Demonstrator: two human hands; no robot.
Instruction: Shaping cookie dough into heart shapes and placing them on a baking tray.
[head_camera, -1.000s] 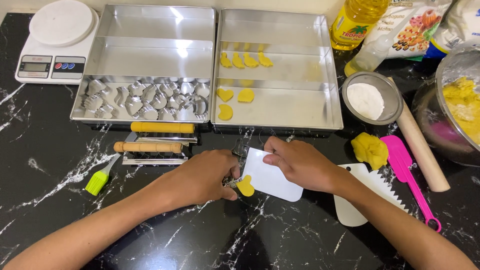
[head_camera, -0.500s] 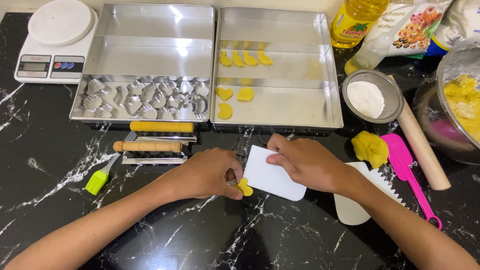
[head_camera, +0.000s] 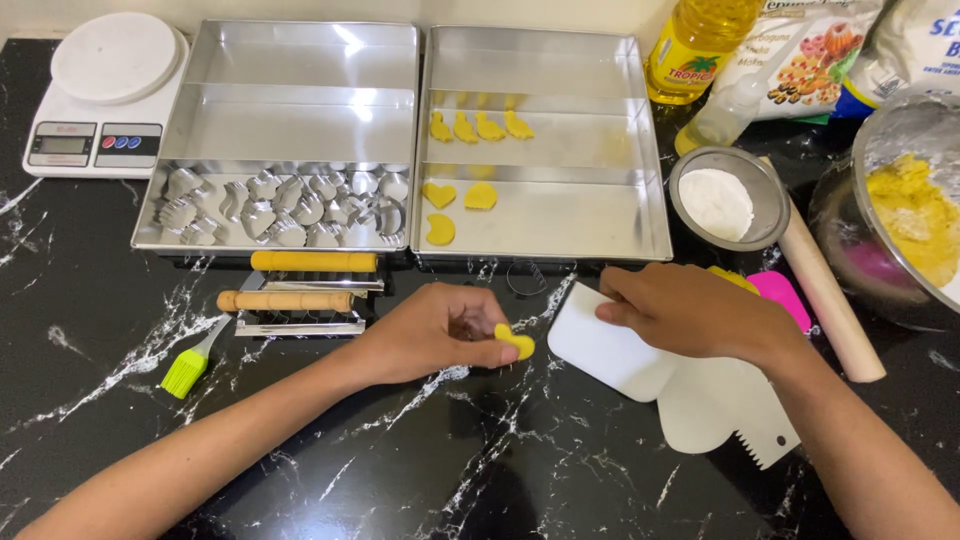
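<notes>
The left hand (head_camera: 435, 335) pinches a small yellow dough cutout (head_camera: 516, 342) at its fingertips, just above the black marbled tabletop (head_camera: 420, 470). The piece looks soft, light and easily dented, so a gentle hold at its edges seems wisest. Just beside it, the right hand (head_camera: 690, 312) presses closed fingers on a white plastic scraper (head_camera: 610, 350). Beyond both hands, the right-side metal tray (head_camera: 560, 215) holds more cutouts (head_camera: 460, 195).

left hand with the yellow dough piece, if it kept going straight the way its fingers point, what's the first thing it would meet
The left hand points right, holding a yellow dough piece. Going straight on, it would probably meet the white plastic scraper under the right hand first; only a short stretch of black marble counter lies between.
</notes>
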